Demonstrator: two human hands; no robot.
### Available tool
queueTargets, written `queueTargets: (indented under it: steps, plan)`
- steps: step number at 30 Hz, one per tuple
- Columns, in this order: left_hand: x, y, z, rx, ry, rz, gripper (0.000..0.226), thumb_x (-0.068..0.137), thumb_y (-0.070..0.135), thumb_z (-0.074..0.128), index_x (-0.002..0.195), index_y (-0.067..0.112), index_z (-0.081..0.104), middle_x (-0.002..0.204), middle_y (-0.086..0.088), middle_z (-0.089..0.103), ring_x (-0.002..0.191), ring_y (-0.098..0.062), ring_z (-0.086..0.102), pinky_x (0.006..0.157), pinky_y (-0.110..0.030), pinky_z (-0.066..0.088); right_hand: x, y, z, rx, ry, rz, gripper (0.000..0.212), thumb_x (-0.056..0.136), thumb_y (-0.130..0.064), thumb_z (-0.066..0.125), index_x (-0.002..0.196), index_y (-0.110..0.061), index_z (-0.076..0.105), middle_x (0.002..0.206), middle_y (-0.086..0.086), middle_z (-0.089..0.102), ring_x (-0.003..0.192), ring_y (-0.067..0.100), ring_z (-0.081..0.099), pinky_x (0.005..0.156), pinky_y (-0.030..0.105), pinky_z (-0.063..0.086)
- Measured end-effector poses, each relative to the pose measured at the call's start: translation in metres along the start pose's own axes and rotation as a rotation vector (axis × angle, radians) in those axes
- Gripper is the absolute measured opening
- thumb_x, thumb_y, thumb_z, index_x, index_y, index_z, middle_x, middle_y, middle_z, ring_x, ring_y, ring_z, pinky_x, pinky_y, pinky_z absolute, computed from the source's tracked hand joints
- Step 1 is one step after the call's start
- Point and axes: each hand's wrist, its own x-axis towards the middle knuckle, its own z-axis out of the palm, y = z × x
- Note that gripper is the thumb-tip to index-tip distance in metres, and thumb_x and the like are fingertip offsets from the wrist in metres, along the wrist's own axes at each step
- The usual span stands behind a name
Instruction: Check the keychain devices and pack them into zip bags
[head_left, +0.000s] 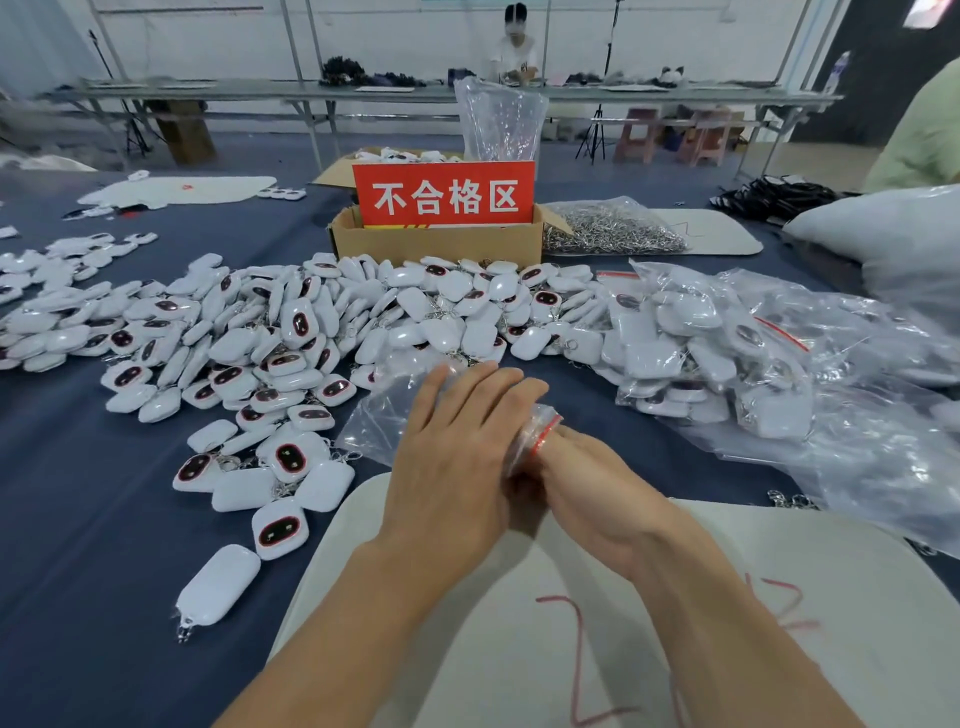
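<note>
Clear zip bag (374, 415) with a red zip strip sits crumpled mid-frame on the blue surface (78, 519), right at the edge of the keychain devices (291, 332) pile. They're glossy white pebbles, some showing a dark red-rimmed face. The left hand (457, 447) lies flat on the bag, fingers straight, grip released. The right hand (592, 483) has the red strip bunched over its fingers; tips hidden, can't tell its grip.

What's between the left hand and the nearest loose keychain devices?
Only the bag being handled. The left hand lies flat on a clear zip bag, whose crumpled left edge reaches almost to the nearest keychain devices on the blue cloth. Nothing else intervenes.
</note>
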Motion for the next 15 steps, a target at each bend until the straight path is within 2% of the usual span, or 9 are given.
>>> queueTargets:
  steps: [2, 5, 7, 9, 10, 12, 13, 15]
  plan:
    - [-0.001, -0.003, -0.001, 0.021, -0.020, -0.018, 0.065, 0.070, 0.026, 0.084, 0.131, 0.023, 0.062, 0.137, 0.003, 0.061, 0.136, -0.021, 0.051, 0.124, -0.048, 0.024, -0.001, 0.000, -0.002, -0.012, -0.070, -0.033, 0.014, 0.091, -0.005, 0.058, 0.088, -0.007, 0.071, 0.087, 0.004, 0.069, 0.085, 0.018, 0.062, 0.082, 0.032, 0.049]
    - [-0.002, -0.007, -0.004, 0.115, -0.002, -0.044, 0.041, 0.085, 0.033, 0.072, 0.124, 0.023, 0.064, 0.128, 0.003, 0.065, 0.129, -0.022, 0.055, 0.124, -0.049, 0.025, -0.003, -0.008, -0.004, 0.055, -0.086, -0.099, 0.020, 0.085, -0.004, 0.059, 0.095, 0.006, 0.074, 0.095, 0.018, 0.073, 0.088, 0.026, 0.064, 0.080, 0.035, 0.049]
    - [0.002, -0.014, -0.009, 0.196, 0.031, -0.121, 0.032, 0.091, 0.032, 0.062, 0.122, 0.023, 0.064, 0.122, 0.003, 0.067, 0.124, -0.023, 0.057, 0.124, -0.049, 0.023, -0.005, -0.013, -0.010, 0.209, 0.000, -0.105, 0.025, 0.090, -0.007, 0.057, 0.100, -0.003, 0.079, 0.107, 0.017, 0.077, 0.093, 0.025, 0.070, 0.085, 0.035, 0.046]
    - [0.005, -0.026, -0.018, 0.251, 0.064, -0.226, 0.032, 0.093, 0.033, 0.063, 0.124, 0.022, 0.064, 0.120, 0.001, 0.068, 0.121, -0.024, 0.057, 0.123, -0.049, 0.023, -0.007, -0.016, -0.017, 0.316, 0.122, -0.083, 0.027, 0.094, -0.009, 0.055, 0.094, -0.010, 0.081, 0.107, 0.017, 0.078, 0.092, 0.023, 0.071, 0.090, 0.038, 0.044]
    - [0.005, -0.033, -0.023, 0.261, 0.035, -0.281, 0.044, 0.088, 0.035, 0.070, 0.129, 0.022, 0.061, 0.123, 0.000, 0.068, 0.123, -0.025, 0.056, 0.123, -0.050, 0.023, -0.007, -0.015, -0.019, 0.317, 0.167, -0.080, 0.027, 0.094, -0.009, 0.055, 0.090, -0.012, 0.081, 0.105, 0.017, 0.079, 0.090, 0.023, 0.071, 0.090, 0.038, 0.045]
    - [0.003, -0.043, -0.034, 0.268, -0.116, -0.377, 0.089, 0.067, 0.047, 0.083, 0.146, 0.026, 0.048, 0.137, 0.001, 0.062, 0.136, -0.025, 0.048, 0.125, -0.048, 0.016, -0.006, -0.015, -0.021, 0.277, 0.217, -0.082, 0.029, 0.093, -0.008, 0.056, 0.083, -0.014, 0.083, 0.100, 0.016, 0.079, 0.085, 0.021, 0.072, 0.088, 0.037, 0.046]
    - [0.002, -0.047, -0.039, 0.275, -0.190, -0.401, 0.109, 0.060, 0.056, 0.085, 0.154, 0.028, 0.038, 0.147, 0.002, 0.055, 0.144, -0.024, 0.040, 0.126, -0.047, 0.011, -0.005, -0.014, -0.020, 0.254, 0.232, -0.086, 0.029, 0.092, -0.008, 0.057, 0.081, -0.015, 0.083, 0.098, 0.015, 0.079, 0.084, 0.020, 0.072, 0.086, 0.035, 0.047]
    - [0.002, -0.051, -0.044, 0.266, -0.272, -0.399, 0.130, 0.055, 0.070, 0.082, 0.162, 0.033, 0.016, 0.164, 0.004, 0.035, 0.156, -0.022, 0.020, 0.127, -0.044, 0.002, 0.000, -0.010, -0.015, 0.171, 0.296, -0.109, 0.029, 0.090, -0.006, 0.059, 0.080, -0.019, 0.083, 0.093, 0.011, 0.080, 0.082, 0.017, 0.072, 0.081, 0.031, 0.048]
